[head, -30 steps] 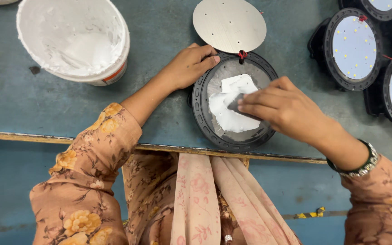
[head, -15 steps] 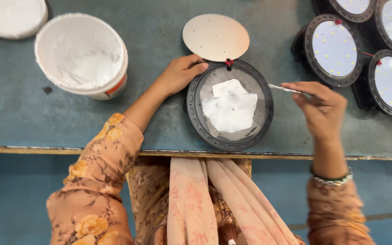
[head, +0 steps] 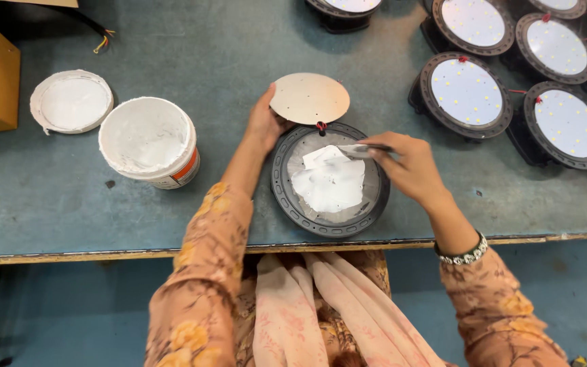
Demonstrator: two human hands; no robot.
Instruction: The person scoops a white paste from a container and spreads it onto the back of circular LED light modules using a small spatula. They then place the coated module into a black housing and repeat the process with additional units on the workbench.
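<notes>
Pointing left, spatula (head: 361,149) in right hand (head: 409,166).

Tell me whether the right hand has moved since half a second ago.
Yes. The right hand, then out past the round housing's right rim, has come back left over it, tool tip on the white paste.
</notes>
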